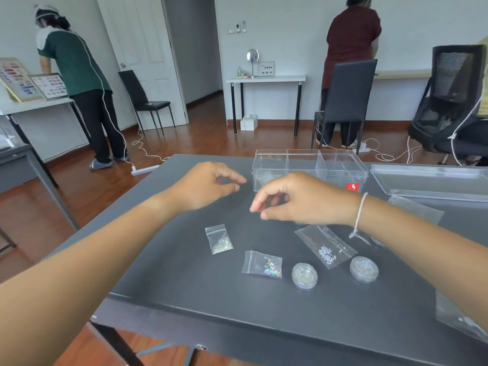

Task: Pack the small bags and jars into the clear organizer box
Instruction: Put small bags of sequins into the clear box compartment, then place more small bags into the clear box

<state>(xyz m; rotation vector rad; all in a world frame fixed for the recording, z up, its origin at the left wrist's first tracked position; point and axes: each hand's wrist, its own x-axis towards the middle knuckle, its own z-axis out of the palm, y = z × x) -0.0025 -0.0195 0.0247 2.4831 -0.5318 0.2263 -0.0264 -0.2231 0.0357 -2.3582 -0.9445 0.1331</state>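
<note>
While both hands hovered mid-frame over dark bench (184, 281), left hand (208, 186) and right hand (303, 199) hung loosely curled, grasping nothing visible. Clear organizer box (310, 167) stood upper centre, seemingly empty. Small bags (219, 240) and jars (304, 276) lay lower centre. Risk: slick bags slipping from pinch; round jars rolling if nudged by forearm.

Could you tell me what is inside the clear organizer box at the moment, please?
The clear organizer box shows only bare dividers in the compartments in view; no bags or jars are visible inside. The right hand covers part of its front, so that part cannot be checked.
</note>
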